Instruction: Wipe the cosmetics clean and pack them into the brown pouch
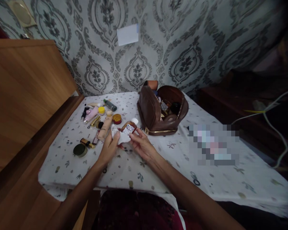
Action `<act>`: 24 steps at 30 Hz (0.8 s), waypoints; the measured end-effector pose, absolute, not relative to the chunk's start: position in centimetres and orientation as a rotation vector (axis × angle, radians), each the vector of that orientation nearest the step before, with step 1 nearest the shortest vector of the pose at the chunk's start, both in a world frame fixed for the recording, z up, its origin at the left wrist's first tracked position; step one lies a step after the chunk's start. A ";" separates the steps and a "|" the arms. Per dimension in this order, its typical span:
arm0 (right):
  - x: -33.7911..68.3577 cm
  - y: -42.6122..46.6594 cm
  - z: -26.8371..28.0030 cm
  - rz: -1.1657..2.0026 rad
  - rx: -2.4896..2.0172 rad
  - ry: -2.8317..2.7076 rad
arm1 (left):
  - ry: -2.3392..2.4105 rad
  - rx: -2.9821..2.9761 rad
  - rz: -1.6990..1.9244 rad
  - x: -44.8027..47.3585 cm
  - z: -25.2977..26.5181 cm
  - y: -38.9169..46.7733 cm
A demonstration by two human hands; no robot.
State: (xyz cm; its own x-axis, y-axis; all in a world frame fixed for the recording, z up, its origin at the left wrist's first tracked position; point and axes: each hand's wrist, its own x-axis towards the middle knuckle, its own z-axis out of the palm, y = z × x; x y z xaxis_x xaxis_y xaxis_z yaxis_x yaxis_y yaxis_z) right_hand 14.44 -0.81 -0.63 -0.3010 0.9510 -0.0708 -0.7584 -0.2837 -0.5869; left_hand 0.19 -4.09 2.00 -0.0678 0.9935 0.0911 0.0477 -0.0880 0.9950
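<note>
The left hand [110,145] is clasping a cloth [122,138]; the right hand [144,145] is gripping a bottle [130,127], fingers [142,134] curled around each.

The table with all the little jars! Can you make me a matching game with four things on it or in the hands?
Things:
1. bag
2. cloth or tissue
3. bottle with a patterned label
4. front round jar

Matches:
A. white, in the left hand
B. dark green
C. amber, in the right hand
D. open, with things inside

Pairs: 1-D, 2-A, 3-C, 4-B
</note>
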 end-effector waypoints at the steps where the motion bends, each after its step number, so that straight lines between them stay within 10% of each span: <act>1: 14.5 -0.8 -0.6 1.821 -0.490 -0.555 | 1.248 1.263 1.312 0.3 1.9 -4.1; 24: 14.1 -1.6 -0.2 1.610 -0.722 -0.816 | 0.956 0.827 1.237 1.8 -0.1 -5.5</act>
State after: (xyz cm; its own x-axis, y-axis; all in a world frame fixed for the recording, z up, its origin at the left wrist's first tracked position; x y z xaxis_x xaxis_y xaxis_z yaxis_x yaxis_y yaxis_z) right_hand 14.14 -1.59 -0.16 -0.1760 0.9840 -0.0290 -0.5586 -0.1241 -0.8201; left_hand 1.76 -5.51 -0.07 0.0647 0.9882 -0.1388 -0.3836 0.1530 0.9107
